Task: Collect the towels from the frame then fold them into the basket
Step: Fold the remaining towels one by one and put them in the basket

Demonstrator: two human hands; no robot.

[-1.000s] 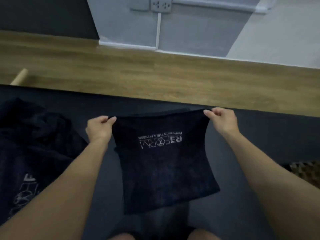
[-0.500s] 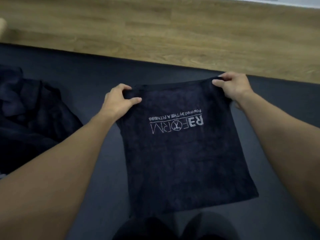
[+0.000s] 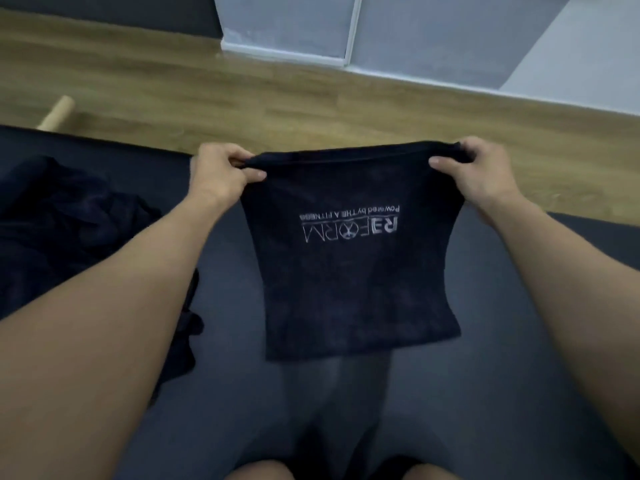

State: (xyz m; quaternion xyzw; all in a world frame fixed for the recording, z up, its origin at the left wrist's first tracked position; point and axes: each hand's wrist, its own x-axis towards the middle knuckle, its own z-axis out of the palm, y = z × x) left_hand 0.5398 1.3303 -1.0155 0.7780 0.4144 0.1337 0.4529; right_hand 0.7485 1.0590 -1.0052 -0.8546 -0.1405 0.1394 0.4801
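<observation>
- My left hand (image 3: pixel 221 171) pinches the top left corner of the dark towel (image 3: pixel 349 271), thumb in front and the other fingers curled behind the edge. My right hand (image 3: pixel 481 171) grips the top right corner in the same way.
- The towel hangs in the air between both hands, over the dark mat (image 3: pixel 502 341), with its white logo upside down toward me. The lower edge seems free of the mat.
- The top edge looks thick, so I judge the towel is already doubled and the folding is halfway.
- Risk one: I hold only the corners. If one pinch gets loose, the layers can slide apart and the fold will open.
- Risk two: the sides pull inward below my hands. If I lay it down like this, the cloth can wrinkle and the next fold will be crooked.
- Risk three: dark cloth on a dark mat gives little contrast, so I may line up the edges badly.
- On the left lies a heap of dark cloth (image 3: pixel 69 230), probably more towels, close beside my left forearm. A careless swing to that side could drag it or drop the towel on it.
- Beyond the mat is the wooden floor (image 3: pixel 242 98), with a pale wooden rod (image 3: pixel 57 112) at the mat's edge, then a grey wall (image 3: pixel 284 29).
- The basket and the frame are not visible, so I must look for the basket first.
</observation>
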